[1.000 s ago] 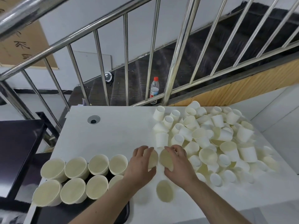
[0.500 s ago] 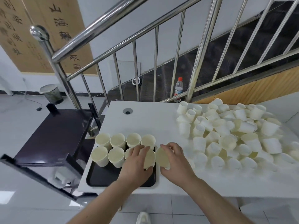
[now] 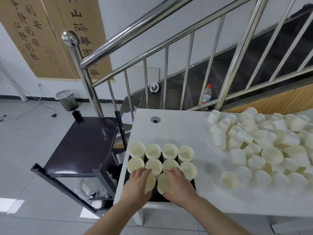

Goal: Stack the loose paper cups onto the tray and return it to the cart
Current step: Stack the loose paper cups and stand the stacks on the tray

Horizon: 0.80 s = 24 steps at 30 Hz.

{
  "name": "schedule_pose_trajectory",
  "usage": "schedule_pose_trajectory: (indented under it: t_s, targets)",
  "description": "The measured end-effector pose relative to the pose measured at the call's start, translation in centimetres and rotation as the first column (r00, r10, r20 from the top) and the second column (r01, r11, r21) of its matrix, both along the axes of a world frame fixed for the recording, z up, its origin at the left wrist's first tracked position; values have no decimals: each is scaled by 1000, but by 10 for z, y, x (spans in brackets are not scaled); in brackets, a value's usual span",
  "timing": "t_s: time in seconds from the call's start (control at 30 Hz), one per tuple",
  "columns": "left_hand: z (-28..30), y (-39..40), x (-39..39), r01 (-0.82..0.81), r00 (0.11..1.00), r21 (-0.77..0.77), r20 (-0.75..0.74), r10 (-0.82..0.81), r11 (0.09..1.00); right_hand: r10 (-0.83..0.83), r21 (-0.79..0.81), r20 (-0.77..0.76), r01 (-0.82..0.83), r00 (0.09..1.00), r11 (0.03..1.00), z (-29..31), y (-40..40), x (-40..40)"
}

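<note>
A black tray (image 3: 155,196) sits at the near left corner of the white table (image 3: 183,131). Several cream paper cup stacks (image 3: 153,150) stand upright on it in two rows. My left hand (image 3: 138,183) grips one paper cup (image 3: 150,182) over the tray's front. Beside it, my right hand (image 3: 179,184) grips another cup (image 3: 165,183), mouth facing me. A large heap of loose paper cups (image 3: 264,150) covers the table's right half. The black cart (image 3: 84,145) stands left of the table.
A steel stair railing (image 3: 88,78) rises behind the table and cart. A plastic bottle (image 3: 206,95) stands on the stairs beyond the table. A waste bin (image 3: 66,100) and cables lie on the tiled floor at left. White bags sit on the cart's lower shelf (image 3: 94,187).
Both hands carried their cups leftward from the bare table near the heap to over the tray's front. The view swung left, bringing the cart and floor into sight.
</note>
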<state>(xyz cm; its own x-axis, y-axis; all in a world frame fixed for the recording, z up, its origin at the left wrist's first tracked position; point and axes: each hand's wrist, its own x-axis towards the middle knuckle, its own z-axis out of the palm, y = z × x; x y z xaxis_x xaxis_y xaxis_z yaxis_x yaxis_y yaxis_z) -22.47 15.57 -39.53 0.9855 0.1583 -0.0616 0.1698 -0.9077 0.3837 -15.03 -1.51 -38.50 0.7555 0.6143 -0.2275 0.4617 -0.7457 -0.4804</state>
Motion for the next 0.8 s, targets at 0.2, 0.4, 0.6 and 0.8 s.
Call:
schedule_pose_trajectory:
  t_s: [0.2,0.4,0.6,0.8]
  targets:
    - [-16,36,3,60,995,50,-77,-56,997,6,-74,-17,-7,1000,997,-15,38,-2]
    - [-25,43,7,101,992,40,-75,-98,994,-9,-85,-27,7,1000,996,-28,49,-2]
    - [-31,49,7,136,987,47,-89,-131,990,-1,-54,-50,-1,999,999,-38,49,-3]
    - [-36,52,3,141,989,44,-50,-138,989,10,-52,-37,-12,999,999,-42,48,-3]
